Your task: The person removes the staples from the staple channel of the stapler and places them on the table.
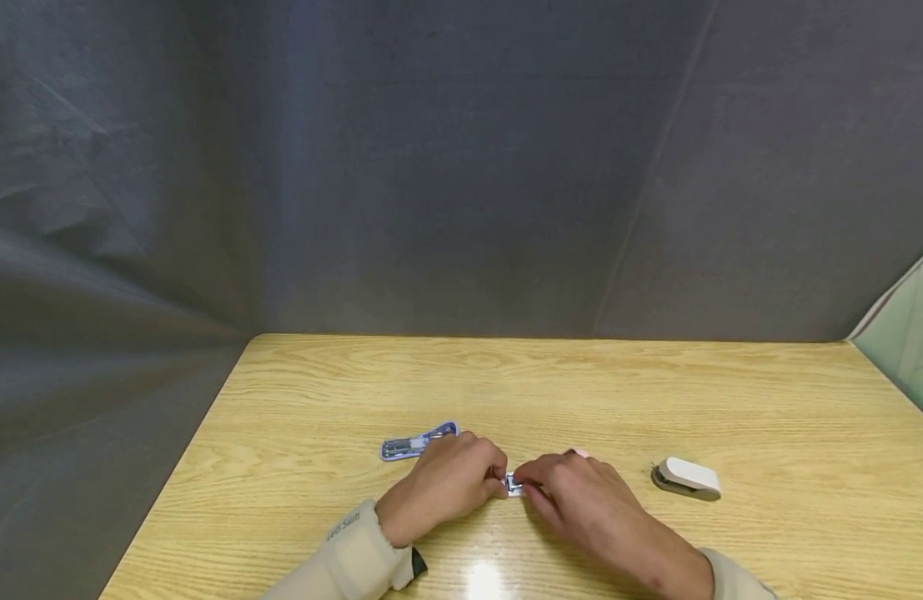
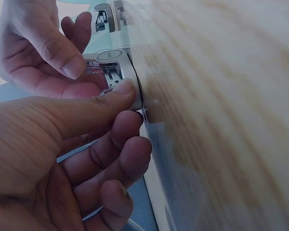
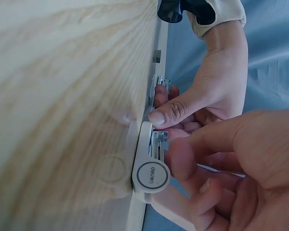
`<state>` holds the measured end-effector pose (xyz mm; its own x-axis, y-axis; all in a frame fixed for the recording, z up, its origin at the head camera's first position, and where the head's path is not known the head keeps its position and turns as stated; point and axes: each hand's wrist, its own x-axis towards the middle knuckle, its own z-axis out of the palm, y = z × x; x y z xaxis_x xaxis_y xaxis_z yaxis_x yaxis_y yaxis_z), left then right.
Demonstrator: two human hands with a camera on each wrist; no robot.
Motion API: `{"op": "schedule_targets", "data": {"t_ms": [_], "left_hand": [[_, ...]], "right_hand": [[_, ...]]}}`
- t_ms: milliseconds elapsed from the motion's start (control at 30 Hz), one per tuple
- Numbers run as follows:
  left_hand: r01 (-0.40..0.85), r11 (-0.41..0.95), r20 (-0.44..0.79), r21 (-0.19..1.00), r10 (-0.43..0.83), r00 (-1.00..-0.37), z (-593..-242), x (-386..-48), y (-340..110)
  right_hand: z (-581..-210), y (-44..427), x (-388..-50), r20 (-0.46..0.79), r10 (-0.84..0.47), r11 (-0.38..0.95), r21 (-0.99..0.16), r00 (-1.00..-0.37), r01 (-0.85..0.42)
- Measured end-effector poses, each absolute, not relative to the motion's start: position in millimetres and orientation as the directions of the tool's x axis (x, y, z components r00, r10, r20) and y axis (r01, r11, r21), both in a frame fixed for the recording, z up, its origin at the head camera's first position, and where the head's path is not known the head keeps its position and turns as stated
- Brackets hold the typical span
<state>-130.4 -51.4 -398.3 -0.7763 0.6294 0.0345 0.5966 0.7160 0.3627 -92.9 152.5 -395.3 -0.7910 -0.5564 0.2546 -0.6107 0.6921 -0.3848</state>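
Note:
A small white stapler (image 1: 515, 484) lies opened out flat on the table between my hands, its metal staple channel showing. My left hand (image 1: 449, 479) holds its near-left end, the thumb pressing on top and the index finger against the edge, as the left wrist view shows. From the other side my right hand (image 1: 581, 500) has thumb and forefinger at the metal channel; the right wrist view shows the stapler's round hinge cap (image 3: 153, 176) beside those fingers. The right palm and fingers hide much of the stapler from above. A pink bit (image 1: 577, 452) shows behind the right knuckles.
Just beyond my left hand lies an opened blue stapler (image 1: 408, 444), its metal channel exposed. A white and grey stapler (image 1: 686, 478) lies to the right of my right hand. The wood-grain table (image 1: 551, 383) ends at a dark cloth backdrop (image 1: 461, 183).

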Motion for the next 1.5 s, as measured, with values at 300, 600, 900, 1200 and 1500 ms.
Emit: {"op": "schedule_targets", "data": {"t_ms": [300, 600, 900, 1200, 1500], "left_hand": [[0.595, 0.716, 0.034, 0.365, 0.628, -0.777, -398.6, -129.3, -51.3], [0.611, 0.711, 0.053, 0.348, 0.636, -0.770, -398.2, -129.4, -50.6], [0.611, 0.715, 0.049, 0.339, 0.635, -0.771, -397.7, -130.0, -50.9], [0.611, 0.718, 0.046, 0.334, 0.635, -0.771, -398.4, -130.6, -51.5], [0.597, 0.718, 0.022, 0.358, 0.633, -0.774, -397.6, -130.0, -51.5]], "right_hand": [[-398.8, 152.3, -93.4, 0.302, -0.524, 0.667, -0.436, -0.796, -0.604], [-400.9, 149.2, -94.8, 0.319, -0.525, 0.654, -0.442, -0.789, -0.614], [-401.5, 149.4, -95.3, 0.307, -0.557, 0.650, -0.417, -0.772, -0.635], [-401.8, 149.7, -93.8, 0.340, -0.552, 0.651, -0.395, -0.761, -0.648], [-402.3, 152.8, -92.8, 0.360, -0.553, 0.633, -0.405, -0.752, -0.660]]}}
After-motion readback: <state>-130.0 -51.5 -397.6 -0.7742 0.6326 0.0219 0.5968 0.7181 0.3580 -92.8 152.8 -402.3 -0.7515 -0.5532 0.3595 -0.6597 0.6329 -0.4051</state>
